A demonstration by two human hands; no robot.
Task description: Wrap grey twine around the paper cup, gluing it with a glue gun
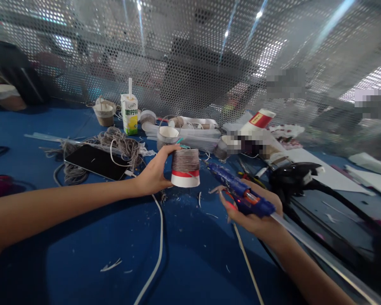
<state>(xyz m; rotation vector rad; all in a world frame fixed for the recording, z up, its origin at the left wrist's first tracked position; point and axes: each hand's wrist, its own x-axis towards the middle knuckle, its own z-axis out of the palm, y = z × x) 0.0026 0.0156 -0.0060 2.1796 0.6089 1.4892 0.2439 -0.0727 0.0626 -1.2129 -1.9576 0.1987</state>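
Note:
My left hand grips an upside-down paper cup wrapped in grey-brown twine, with a red band and white rim at its bottom. It is held just above the blue table. My right hand is closed around a blue hot glue gun, a clear glue stick poking out of its back. The gun's nozzle points left toward the cup, a short gap away.
A black phone and a tangle of twine lie left of the cup. Behind stand a drink carton, paper cups and clear glue sticks. White cables cross the front. A black object sits right. Perforated metal screen behind.

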